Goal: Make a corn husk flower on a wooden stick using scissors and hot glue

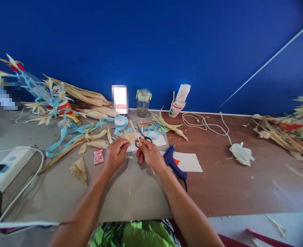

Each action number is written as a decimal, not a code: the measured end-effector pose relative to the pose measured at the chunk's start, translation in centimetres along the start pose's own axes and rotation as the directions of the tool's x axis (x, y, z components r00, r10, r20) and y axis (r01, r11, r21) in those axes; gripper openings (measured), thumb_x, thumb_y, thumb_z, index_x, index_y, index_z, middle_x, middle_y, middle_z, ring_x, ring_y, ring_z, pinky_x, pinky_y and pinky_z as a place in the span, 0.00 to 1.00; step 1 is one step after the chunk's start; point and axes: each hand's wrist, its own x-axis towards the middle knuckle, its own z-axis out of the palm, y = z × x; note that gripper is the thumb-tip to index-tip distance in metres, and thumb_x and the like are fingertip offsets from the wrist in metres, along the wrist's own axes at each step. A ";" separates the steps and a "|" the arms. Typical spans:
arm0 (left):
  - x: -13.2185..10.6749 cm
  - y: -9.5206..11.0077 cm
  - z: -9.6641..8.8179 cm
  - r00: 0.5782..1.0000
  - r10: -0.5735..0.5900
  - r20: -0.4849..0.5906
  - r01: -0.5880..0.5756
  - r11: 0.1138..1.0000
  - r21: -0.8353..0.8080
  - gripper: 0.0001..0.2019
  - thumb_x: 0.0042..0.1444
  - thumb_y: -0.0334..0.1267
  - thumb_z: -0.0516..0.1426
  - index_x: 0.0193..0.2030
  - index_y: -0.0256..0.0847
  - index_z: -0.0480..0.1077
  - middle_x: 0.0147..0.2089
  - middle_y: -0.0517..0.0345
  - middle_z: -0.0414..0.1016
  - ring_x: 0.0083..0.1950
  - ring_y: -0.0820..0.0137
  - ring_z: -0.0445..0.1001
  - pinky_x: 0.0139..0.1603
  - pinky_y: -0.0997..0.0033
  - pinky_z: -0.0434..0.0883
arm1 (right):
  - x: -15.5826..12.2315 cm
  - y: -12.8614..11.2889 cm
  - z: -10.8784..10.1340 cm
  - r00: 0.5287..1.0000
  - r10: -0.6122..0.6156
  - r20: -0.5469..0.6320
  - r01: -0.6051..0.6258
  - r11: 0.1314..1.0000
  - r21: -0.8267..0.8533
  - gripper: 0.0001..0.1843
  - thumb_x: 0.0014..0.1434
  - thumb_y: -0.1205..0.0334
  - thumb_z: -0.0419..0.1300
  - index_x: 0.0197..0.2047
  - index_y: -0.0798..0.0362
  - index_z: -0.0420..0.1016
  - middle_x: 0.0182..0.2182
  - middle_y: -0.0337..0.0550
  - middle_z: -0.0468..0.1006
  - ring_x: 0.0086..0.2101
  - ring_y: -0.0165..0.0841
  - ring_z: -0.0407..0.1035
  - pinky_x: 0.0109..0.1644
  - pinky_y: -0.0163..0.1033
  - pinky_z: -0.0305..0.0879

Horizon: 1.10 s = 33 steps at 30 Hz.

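Observation:
My right hand (149,155) is closed round a thin wooden stick (134,130), which points up and away from me. Close beside it, my left hand (117,153) has its fingers pinched together; a pale bit shows at the fingertips, too small to name. Black-handled scissors (144,139) lie just beyond the right hand, partly hidden by the stick. A blue glue gun (174,163) rests on its side to the right of my right wrist, over a white paper (192,162). Dried corn husk strips (96,135) lie beyond my left hand.
Light blue ribbon (64,137) and its roll (121,121) lie at the back left. A lidded jar (143,103) and a paper cup (176,109) stand by the blue wall. Left is a power strip (8,171); right are a white cable (213,124) and husk bundle (277,132).

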 end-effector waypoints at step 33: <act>-0.2 0.0 0.4 0.965 0.231 0.128 -0.244 0.965 0.095 0.08 0.61 0.32 0.50 0.33 0.39 0.69 0.32 0.56 0.72 0.34 0.72 0.71 0.36 0.73 0.67 | -0.3 -0.5 0.1 0.999 0.012 -0.050 -0.027 0.949 -0.313 0.23 0.59 0.47 0.52 0.22 0.56 0.73 0.15 0.35 0.64 0.17 0.25 0.55 0.23 0.32 0.50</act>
